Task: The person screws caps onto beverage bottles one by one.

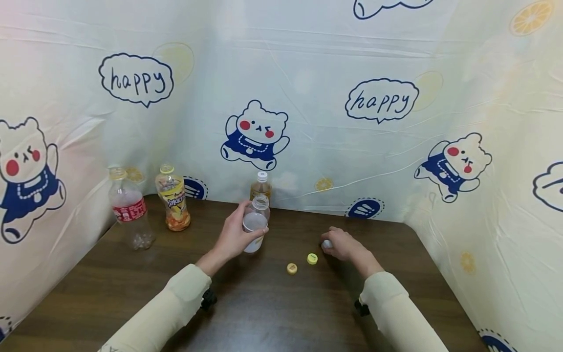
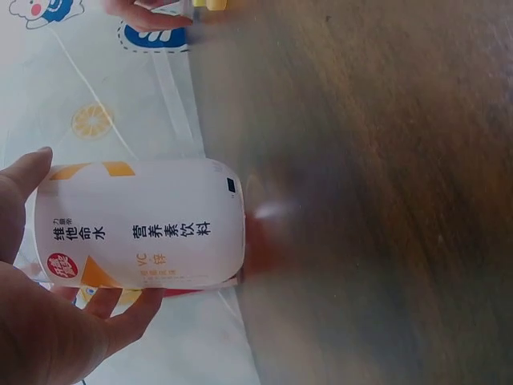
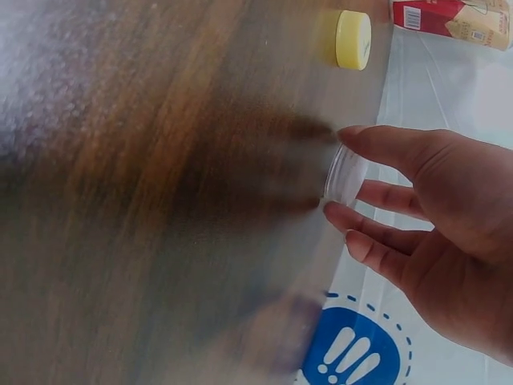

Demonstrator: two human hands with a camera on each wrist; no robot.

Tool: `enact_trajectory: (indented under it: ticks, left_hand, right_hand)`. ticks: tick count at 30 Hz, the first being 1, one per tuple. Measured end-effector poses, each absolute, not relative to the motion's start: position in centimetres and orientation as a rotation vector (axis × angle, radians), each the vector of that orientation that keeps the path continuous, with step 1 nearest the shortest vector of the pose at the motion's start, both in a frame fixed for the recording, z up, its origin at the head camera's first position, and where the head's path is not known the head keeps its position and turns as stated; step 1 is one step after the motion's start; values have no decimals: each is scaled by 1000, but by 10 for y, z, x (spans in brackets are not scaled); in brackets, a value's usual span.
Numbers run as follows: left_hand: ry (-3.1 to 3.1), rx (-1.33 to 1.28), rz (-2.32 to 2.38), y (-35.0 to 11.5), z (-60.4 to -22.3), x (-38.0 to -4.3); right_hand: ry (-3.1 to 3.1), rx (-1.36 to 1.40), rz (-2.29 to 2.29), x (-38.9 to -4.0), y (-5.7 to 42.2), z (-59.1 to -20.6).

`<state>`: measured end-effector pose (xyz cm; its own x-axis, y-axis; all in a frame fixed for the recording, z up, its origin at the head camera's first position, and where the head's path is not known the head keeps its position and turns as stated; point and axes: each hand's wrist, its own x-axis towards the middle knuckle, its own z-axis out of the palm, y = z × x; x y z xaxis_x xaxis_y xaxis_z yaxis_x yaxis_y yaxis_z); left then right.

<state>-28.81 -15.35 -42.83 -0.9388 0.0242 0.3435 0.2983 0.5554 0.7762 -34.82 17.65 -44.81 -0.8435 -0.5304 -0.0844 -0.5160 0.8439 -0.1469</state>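
My left hand (image 1: 236, 230) grips an uncapped bottle (image 2: 152, 233) with a white label, its thumb and fingers around the sides. The mouth of this bottle faces up in the head view; I cannot tell whether its base touches the table. Over at the right, my right hand (image 1: 345, 244) pinches a whitish, translucent bottle cap (image 3: 346, 176) between thumb and fingertips, low at the tabletop. Beside that hand lies a bright yellow cap (image 1: 312, 259), and a darker yellow cap (image 1: 292, 268) sits a little nearer to me.
A clear bottle with a red label (image 1: 129, 211) stands at the table's left. Near it is a bottle with a yellow label (image 1: 173, 198). Behind my left hand stands a white-capped amber bottle (image 1: 262, 186). A printed curtain (image 1: 308, 146) borders the brown table (image 1: 264, 318).
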Motion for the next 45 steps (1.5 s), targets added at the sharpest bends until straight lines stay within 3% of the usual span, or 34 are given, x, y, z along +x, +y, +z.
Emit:
enact_trajectory:
  ticks: [17, 45]
  left_hand:
    - [-2529, -301, -1348, -141, -434, -284]
    - [-2550, -353, -1342, -119, -427, -288]
  right_hand:
    - [2999, -835, -261, -344, 180, -438]
    - [3069, -1188, -653, -331, 160, -392]
